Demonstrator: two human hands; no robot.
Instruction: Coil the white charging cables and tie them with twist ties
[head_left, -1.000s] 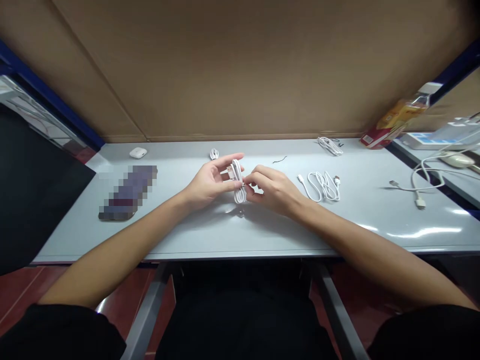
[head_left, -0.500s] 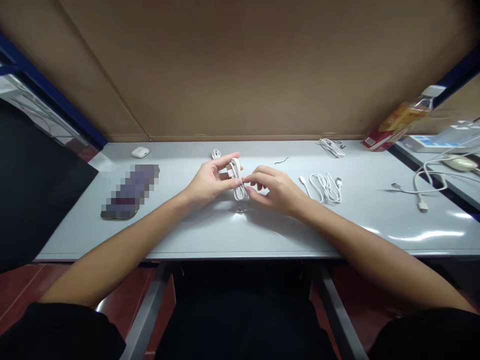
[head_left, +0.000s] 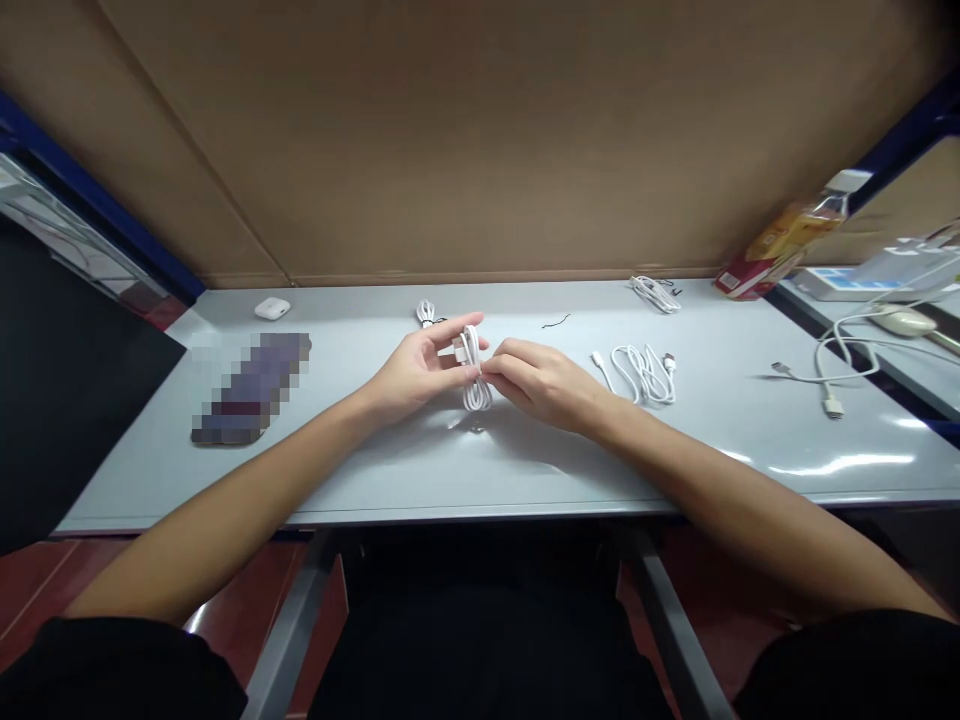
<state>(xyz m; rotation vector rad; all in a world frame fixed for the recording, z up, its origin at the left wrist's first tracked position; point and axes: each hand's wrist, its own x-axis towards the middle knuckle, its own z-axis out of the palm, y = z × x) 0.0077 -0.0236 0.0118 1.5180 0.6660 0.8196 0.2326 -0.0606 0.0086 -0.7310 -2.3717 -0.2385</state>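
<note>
Both hands are up over the middle of the grey tabletop (head_left: pixel 420 470), meeting on a small bundled white cable (head_left: pixel 472 372). The left hand (head_left: pixel 420 365) is curled around the bundle from the left, thumb and fingers closed on its upper part so that the loops hang down below the grip, just clear of the surface. The right hand (head_left: pixel 541 381) comes in from the other side, its fingertips pinched together against the middle of the same bundle, touching the left hand's fingers there; what it pinches is too small to make out. Just behind the left hand lies another small coiled cable (head_left: pixel 427 313). To the right of the right hand a loose white cable (head_left: pixel 641 368) sprawls in open loops, and farther back near the cardboard wall (head_left: pixel 480 140) sits one more tangle of white cable (head_left: pixel 655 291), with a thin dark wire tie (head_left: pixel 556 321) between them. At the far left are a white earbud case (head_left: pixel 271 308) and a blurred dark object (head_left: pixel 251 390). Off to the right a plastic bottle (head_left: pixel 787 240) leans at the tabletop's corner, and a longer white cord (head_left: pixel 829 380) trails across the edge.
</note>
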